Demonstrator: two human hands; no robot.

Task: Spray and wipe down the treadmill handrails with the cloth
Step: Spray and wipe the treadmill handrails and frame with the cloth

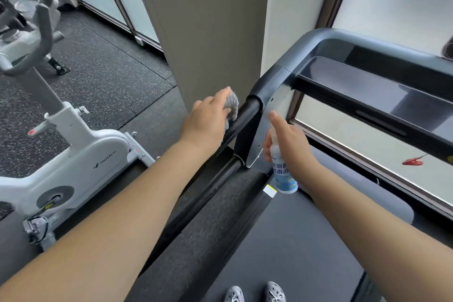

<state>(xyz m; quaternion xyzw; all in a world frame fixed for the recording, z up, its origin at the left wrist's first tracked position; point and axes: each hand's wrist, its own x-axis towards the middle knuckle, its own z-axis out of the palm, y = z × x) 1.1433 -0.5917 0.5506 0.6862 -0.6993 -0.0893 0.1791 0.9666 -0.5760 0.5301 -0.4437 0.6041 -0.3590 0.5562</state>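
Observation:
I stand on a treadmill. Its black left handrail runs from the console frame back toward me. My left hand presses a grey cloth against the outer side of that handrail, near its front end. My right hand holds a small white and blue spray bottle upright just to the right of the handrail, index finger raised on the nozzle. The right handrail is outside the view.
The treadmill console spans the upper right, in front of a frosted window. A beige pillar stands right behind the handrail. A white exercise bike sits on the speckled floor to the left. A red safety clip hangs at the right. The treadmill belt lies below.

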